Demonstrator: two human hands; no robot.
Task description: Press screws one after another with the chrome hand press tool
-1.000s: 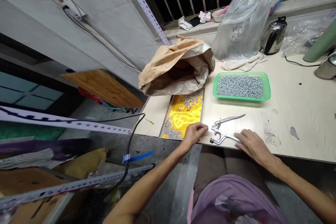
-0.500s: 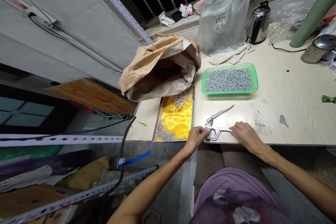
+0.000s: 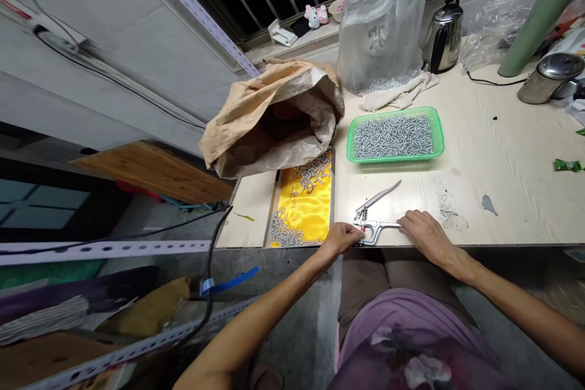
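Observation:
A metal hand press plier (image 3: 372,214) lies at the near edge of the pale table (image 3: 503,164), its handles spread apart. My left hand (image 3: 342,237) has its fingers pinched together at the plier's jaw end; whatever it holds is too small to see. My right hand (image 3: 423,231) rests over the lower handle, fingers curved down on it. To the left of my left hand a yellow tray (image 3: 304,207) carries small metal screws. Beyond the plier, a green plastic basket (image 3: 393,135) is filled with the same small metal parts.
A crumpled brown paper sack (image 3: 274,116) lies open behind the yellow tray. At the back stand a clear plastic bag (image 3: 384,18), a steel kettle (image 3: 443,36), a green roll (image 3: 530,18) and a metal pot (image 3: 546,76). Perforated metal rails (image 3: 105,250) and a black cable (image 3: 210,274) lie left.
The camera has swung so the table sits further left and lower in view. My left hand moved right from the yellow tray's corner to the plier's jaw. My right hand stayed on the handle.

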